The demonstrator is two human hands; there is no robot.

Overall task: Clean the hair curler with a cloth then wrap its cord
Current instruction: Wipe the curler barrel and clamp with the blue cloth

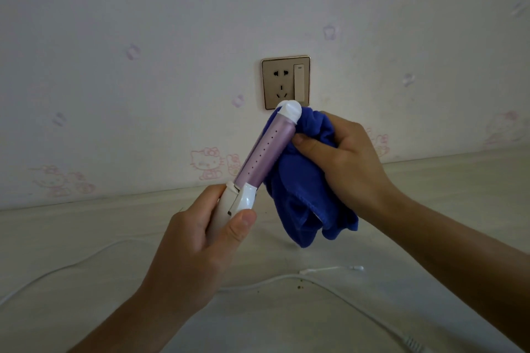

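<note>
The left hand (198, 243) is closed around the white plastic handle of the hair curler with its pale purple metal barrel (263, 152), thumb pressed along the handle's near side just below the glossy white collar. The curler is held in the air, tilted up and to the right, so its rounded white tip sits in front of the lower edge of the wall socket. A row of small dark holes runs along the barrel.

The right hand (341, 160) clutches a bunched royal-blue terry cloth (298, 195) and presses it against the right side of the barrel, thumb lying on the fabric near the upper part of the barrel, fingers curled behind. The cloth wraps behind the tip and its loose folds hang down below the hand.

Below both hands, the thin white power cord (329, 286) lies loose on the pale, slightly dull flat surface (430, 209), curving from the left edge across to the lower right, where a ribbed strain relief shows at the bottom edge. A short white piece lies just above the cord near the middle. A few dark specks dot the surface.

Behind is a wall papered in off-white with faint purple bows and pink cartoon cats (208, 163) along its base. A champagne-gold framed wall socket with a rocker switch (286, 82) is mounted at centre.

Both forearms enter from the bottom corners, bare, converging toward the curler.
</note>
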